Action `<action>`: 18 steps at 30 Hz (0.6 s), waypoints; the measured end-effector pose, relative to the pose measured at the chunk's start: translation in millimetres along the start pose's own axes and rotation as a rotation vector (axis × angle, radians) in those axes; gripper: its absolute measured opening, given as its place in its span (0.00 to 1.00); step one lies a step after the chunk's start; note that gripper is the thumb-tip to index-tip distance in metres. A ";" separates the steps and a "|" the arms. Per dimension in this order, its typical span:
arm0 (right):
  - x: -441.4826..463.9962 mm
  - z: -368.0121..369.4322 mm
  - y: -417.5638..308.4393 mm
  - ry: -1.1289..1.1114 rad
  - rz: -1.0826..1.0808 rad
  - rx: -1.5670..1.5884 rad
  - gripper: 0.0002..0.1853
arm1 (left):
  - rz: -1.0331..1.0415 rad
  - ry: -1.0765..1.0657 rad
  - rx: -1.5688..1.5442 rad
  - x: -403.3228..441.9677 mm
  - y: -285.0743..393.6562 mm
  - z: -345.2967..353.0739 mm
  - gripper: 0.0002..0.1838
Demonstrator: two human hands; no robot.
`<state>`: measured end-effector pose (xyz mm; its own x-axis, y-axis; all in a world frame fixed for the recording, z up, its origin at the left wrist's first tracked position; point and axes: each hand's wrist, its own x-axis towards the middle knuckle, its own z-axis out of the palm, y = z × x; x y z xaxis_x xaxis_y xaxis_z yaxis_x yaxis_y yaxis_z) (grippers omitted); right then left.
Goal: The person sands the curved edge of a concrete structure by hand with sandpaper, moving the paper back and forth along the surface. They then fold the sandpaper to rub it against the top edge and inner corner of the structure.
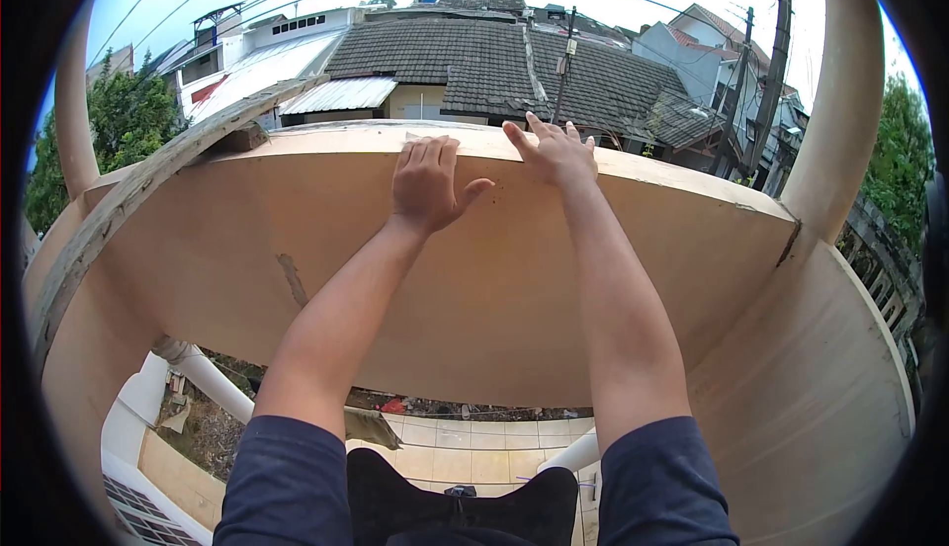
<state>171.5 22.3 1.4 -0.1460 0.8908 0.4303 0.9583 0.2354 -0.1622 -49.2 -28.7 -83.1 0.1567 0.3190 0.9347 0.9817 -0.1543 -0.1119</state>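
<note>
Both arms reach forward to the top of a peach-coloured balcony wall [474,279]. My left hand [427,183] rests over the wall's upper edge, its fingers close together on a small pale piece, perhaps sandpaper or cloth [423,138], and its thumb pointing right. To its right, my right hand [560,154] has its fingers spread and lies on or just above the wall top, with nothing seen in it. Small dark specks mark the wall face between the hands.
A long weathered board [138,175] leans at the left, by a brick-like block [242,138]. Round pillars [840,82] stand at both sides. Below lies a tiled floor [474,465]. Beyond the wall are tiled roofs [435,47], poles and wires.
</note>
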 end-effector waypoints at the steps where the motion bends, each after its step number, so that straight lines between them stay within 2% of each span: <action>1: -0.4 -0.6 -0.5 -0.001 0.004 0.000 0.57 | 0.115 0.013 -0.027 -1.3 4.2 -1.0 0.45; 2: -0.2 -0.9 -1.5 0.000 0.001 -0.003 0.57 | 0.231 0.029 -0.055 -1.1 6.2 -2.1 0.48; 6: -2.4 -2.2 -1.2 -0.016 0.033 -0.010 0.57 | 0.363 -0.030 -0.065 -1.0 -19.8 -7.9 0.52; 8: -2.5 -3.3 -3.2 -0.027 0.038 -0.008 0.57 | 0.160 -0.103 -0.088 -1.2 -34.0 -9.1 0.53; 9: -1.2 -3.5 -3.1 -0.034 0.042 -0.010 0.58 | 0.161 -0.105 -0.083 -2.3 -39.3 -7.0 0.53; 11: -0.3 -2.6 -2.7 -0.040 0.046 -0.007 0.58 | 0.051 -0.012 0.139 -4.0 -46.6 -0.8 0.54; 12: -0.3 -1.3 -2.3 -0.024 0.042 -0.003 0.59 | 0.052 -0.014 0.141 -5.4 -42.5 1.9 0.54; 14: 1.6 -1.0 -1.5 -0.006 0.037 0.002 0.60 | -0.020 0.151 0.132 -6.9 -28.9 10.2 0.56; 15: 2.5 -1.6 -1.7 -0.017 0.039 -0.001 0.60 | -0.020 0.154 0.133 -5.9 -26.1 10.3 0.56; 17: 2.2 0.6 -2.2 -0.031 0.040 -0.005 0.60 | 0.150 0.071 0.051 -9.1 -22.7 8.9 0.58; 18: 2.3 -0.5 -2.9 -0.044 0.049 -0.006 0.61 | 0.154 0.072 0.054 -10.6 -24.9 6.5 0.58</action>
<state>168.5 23.5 3.3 -0.1099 0.9175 0.3822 0.9658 0.1894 -0.1769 -74.6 -22.1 -92.4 0.2996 0.2274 0.9265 0.9513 -0.1456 -0.2719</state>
